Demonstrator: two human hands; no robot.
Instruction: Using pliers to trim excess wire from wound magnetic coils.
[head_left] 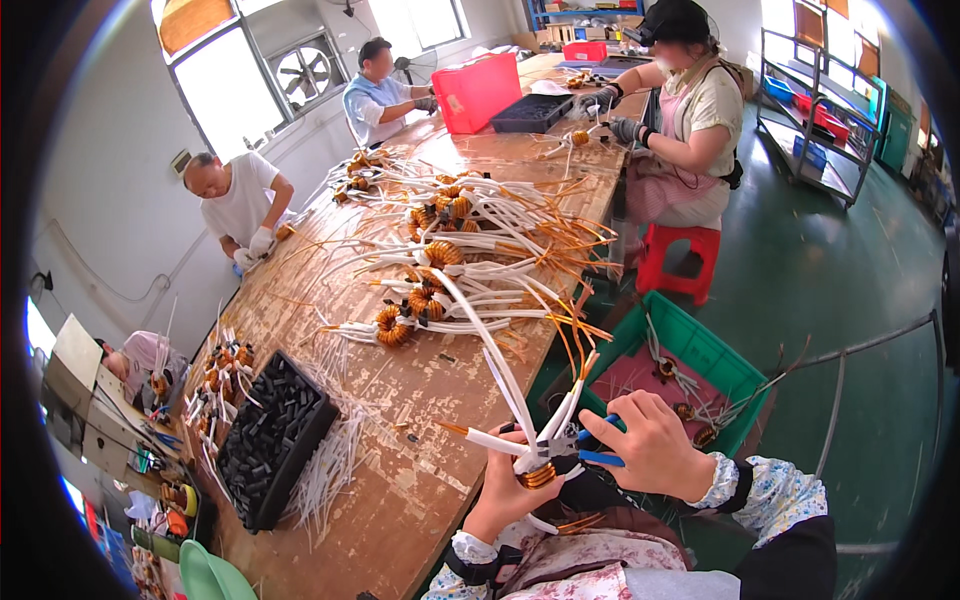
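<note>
In my left hand [495, 505] is a copper-wound toroidal coil [538, 476], with thick white-sleeved leads [502, 380] rising from it toward the pile. My right hand [655, 445] is closed around blue-handled cutters [604, 459]. Their jaws are at the white sleeves just above the coil; whether the jaws touch a lead is hard to make out. Both hands are close to my lap, by the table's near right edge. Beyond them, a pile of similar coils [443, 254] with white leads and bare copper ends lies across the wooden table [400, 520].
A green crate [722, 350] holding several coils stands right of the table. On the left are a black tray [304, 478] of short black pieces and loose white tubes [338, 455]. Other people work around the table; a red stool [680, 255] is beneath one. A wheeled rack [815, 120] stands beyond.
</note>
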